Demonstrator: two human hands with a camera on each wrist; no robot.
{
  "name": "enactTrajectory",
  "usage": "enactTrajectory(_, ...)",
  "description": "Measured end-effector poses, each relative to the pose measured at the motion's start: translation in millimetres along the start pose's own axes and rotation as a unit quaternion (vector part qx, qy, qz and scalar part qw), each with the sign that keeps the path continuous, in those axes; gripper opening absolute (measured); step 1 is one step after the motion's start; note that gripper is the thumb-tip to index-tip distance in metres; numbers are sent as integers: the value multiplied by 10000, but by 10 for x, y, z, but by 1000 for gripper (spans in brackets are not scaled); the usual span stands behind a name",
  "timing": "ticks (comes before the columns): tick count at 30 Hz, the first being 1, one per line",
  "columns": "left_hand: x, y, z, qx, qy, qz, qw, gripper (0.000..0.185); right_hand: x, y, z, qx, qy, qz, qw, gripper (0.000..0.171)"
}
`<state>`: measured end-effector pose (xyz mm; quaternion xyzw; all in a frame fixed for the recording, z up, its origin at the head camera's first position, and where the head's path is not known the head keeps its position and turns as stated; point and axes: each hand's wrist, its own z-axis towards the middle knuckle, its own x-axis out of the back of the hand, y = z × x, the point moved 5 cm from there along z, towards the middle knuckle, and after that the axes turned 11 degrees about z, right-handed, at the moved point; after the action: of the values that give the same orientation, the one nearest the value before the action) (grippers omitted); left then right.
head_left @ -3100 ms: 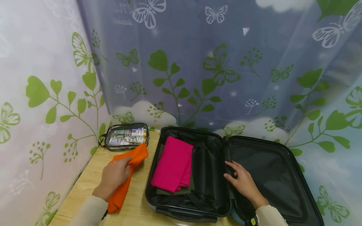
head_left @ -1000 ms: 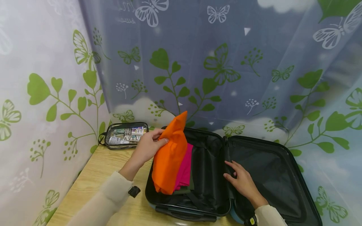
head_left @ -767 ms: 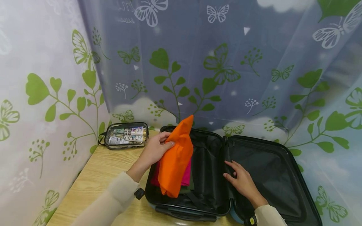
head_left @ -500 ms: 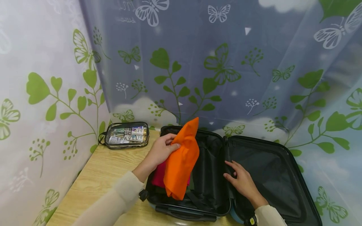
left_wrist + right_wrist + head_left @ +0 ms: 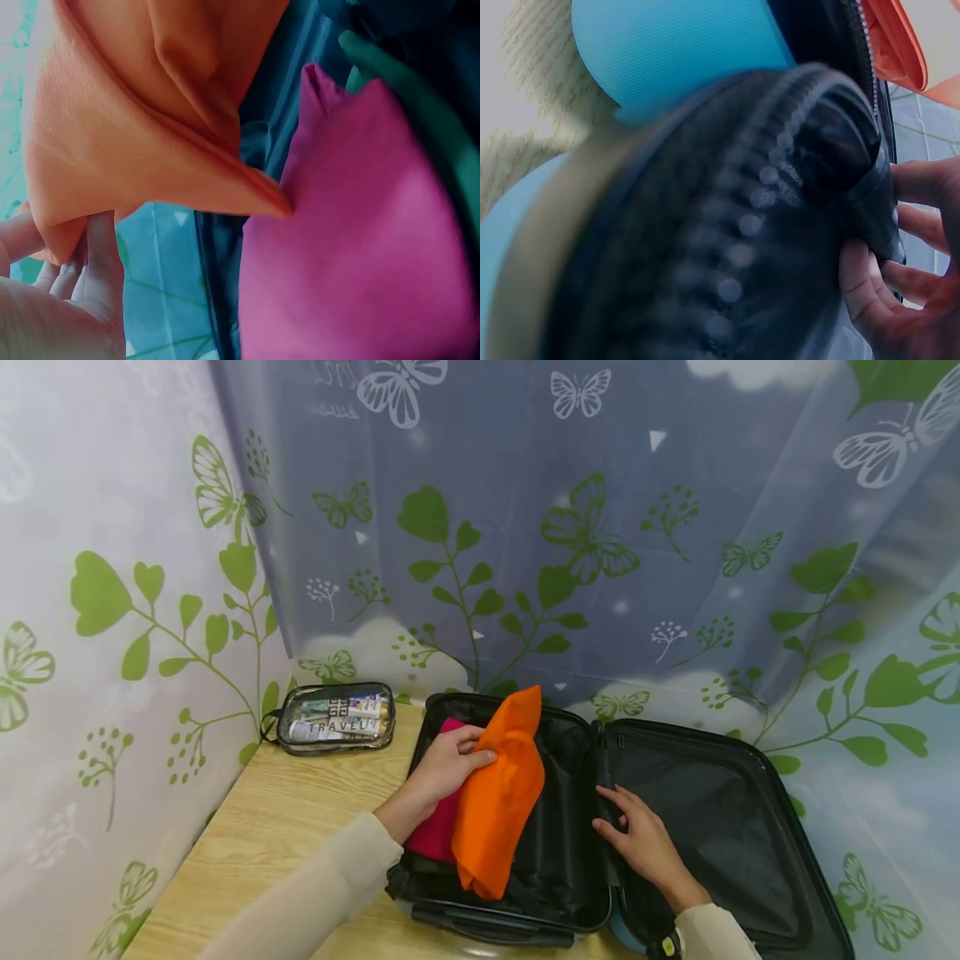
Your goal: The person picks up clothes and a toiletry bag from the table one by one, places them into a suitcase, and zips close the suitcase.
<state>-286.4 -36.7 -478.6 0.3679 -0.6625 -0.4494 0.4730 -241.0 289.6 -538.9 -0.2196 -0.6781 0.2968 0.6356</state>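
Observation:
My left hand [image 5: 442, 768] grips a folded orange cloth [image 5: 504, 802] by its upper left edge, thumb on top. The cloth hangs over the left half of an open black suitcase [image 5: 573, 827]. Partly hidden behind it, a folded pink cloth [image 5: 431, 837] lies in that half; the left wrist view shows a dark green cloth [image 5: 409, 86] beside the pink one. At the suitcase's middle seam, my right hand [image 5: 647, 845] rests with its fingers spread and slightly bent, fingertips against the black lining [image 5: 810, 247].
A clear zip pouch [image 5: 336, 720] marked TRAVEL, holding small tubes and bottles, lies at the back left of the wooden table [image 5: 292, 843]. The suitcase lid [image 5: 712, 827] lies spread to the right. Printed curtains [image 5: 480, 527] stand behind and at the sides.
My left hand has lifted the orange cloth off the table and carried it right, over the suitcase, then slightly further right and down. My right hand has stayed in place.

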Motion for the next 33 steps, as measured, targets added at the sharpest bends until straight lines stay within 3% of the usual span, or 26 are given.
enactTrajectory(4,-66,-41,40,222,-117,-367,9990,34,1,9,4,0,-1,-6,10000,59)
enactTrajectory(8,-89,-79,69,330,-141,-425,9985,38,1,17,4,-2,17,-5,10000,59)
enactTrajectory(20,33,-290,172,714,82,34,9974,37,-4,30,3,1,-24,23,10000,59)
enactTrajectory(29,126,-361,201,773,208,226,9965,38,-7,41,10,20,-2,-12,10000,59)
enactTrajectory(33,230,-366,159,587,467,744,9944,48,-12,44,13,15,-34,-30,10000,59)
